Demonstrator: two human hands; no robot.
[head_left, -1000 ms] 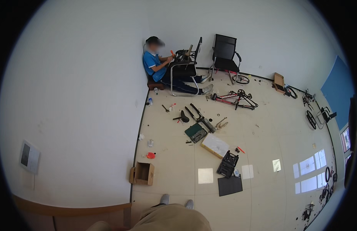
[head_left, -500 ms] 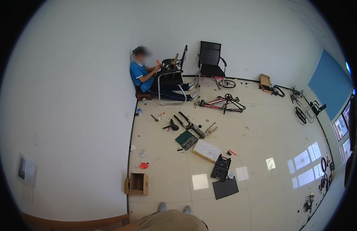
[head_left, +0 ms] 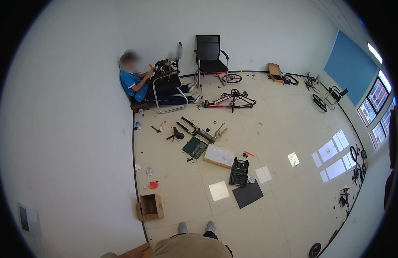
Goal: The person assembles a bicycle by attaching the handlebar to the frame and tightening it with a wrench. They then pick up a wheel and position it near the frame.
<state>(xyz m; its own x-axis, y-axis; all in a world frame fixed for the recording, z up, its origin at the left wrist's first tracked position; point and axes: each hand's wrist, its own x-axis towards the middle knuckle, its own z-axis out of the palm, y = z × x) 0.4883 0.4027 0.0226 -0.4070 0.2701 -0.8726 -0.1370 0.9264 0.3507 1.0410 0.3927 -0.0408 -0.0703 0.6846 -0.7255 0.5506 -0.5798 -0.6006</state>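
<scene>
Step in hand, as judged: standing; the wearer's grey shoes (head_left: 210,226) rest at the near edge of the tiled floor (head_left: 267,215); neither the left hand nor the right hand shows, so whether either is spread, closed or pinching cannot be told; the nearest item, an open cardboard box (head_left: 159,206), stands by the floor's left edge, towards its near corner; gripping any part from this stance would call for a crouch; a seated co-worker (head_left: 132,84) at the far-left corner holds an orange item (head_left: 151,66) beside a metal-framed chair (head_left: 166,84).

Materials: box, matt brown board with a folded flap; mat (head_left: 248,195), flat, black, rectangular; bicycle frame (head_left: 224,101), slim red-and-black tubing; floor, glossy, mirroring the windows.
</scene>
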